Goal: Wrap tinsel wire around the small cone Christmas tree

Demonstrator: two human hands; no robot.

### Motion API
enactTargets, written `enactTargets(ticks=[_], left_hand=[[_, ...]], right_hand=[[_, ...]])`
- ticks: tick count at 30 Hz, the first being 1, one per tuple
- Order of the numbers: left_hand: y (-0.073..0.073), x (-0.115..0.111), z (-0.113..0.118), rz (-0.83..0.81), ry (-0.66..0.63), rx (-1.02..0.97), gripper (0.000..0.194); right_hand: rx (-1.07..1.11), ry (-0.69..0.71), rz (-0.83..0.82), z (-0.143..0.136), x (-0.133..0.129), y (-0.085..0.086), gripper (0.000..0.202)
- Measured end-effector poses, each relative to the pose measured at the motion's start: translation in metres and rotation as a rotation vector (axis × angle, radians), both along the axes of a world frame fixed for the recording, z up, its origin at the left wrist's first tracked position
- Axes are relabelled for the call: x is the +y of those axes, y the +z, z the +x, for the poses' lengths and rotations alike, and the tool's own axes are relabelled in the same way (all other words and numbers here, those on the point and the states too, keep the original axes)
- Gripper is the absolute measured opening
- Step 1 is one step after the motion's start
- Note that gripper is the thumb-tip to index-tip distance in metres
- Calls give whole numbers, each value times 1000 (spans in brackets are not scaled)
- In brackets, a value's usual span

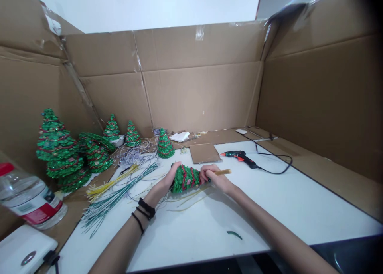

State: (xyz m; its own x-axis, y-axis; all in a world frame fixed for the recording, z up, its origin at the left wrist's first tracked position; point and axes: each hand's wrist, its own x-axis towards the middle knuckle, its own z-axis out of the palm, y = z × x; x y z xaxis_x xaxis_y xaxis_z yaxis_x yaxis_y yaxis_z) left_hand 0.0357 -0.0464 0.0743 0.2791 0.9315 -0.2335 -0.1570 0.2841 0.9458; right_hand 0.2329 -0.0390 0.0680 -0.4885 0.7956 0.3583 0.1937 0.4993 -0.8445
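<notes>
A small green Christmas tree [186, 179] with red garland lies on its side above the white board. My left hand [172, 177] is closed around its wide base end, and part of the base is hidden by the palm. At the tree's tip, my right hand [212, 174] is closed on a tan stick-like tool [224, 172], whose end sticks out to the right. The tool's working end is hidden by my fingers. Loose yellow wires [188, 204] lie on the board under the tree.
A glue gun [241, 157] with a black cord lies at right, beside a cardboard square [205, 153]. Bundles of green wires [119, 200] and yellow wires [113, 182] lie left. Several finished trees [56, 142], a bottle [32, 202] and a white box [25, 250] stand at far left. Cardboard walls [200, 90] surround the board.
</notes>
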Motion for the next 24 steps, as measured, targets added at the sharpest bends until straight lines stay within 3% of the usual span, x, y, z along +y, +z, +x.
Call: enactTargets(ticks=[12,24], left_hand=[[2,-3,3,-15,28,-67,44],[5,-3,3,-19,74,-75,39]], right_hand=[[-26,-235,141,-19,-12,-8,24],[-65,-304,189,-25,-18,-6,25]])
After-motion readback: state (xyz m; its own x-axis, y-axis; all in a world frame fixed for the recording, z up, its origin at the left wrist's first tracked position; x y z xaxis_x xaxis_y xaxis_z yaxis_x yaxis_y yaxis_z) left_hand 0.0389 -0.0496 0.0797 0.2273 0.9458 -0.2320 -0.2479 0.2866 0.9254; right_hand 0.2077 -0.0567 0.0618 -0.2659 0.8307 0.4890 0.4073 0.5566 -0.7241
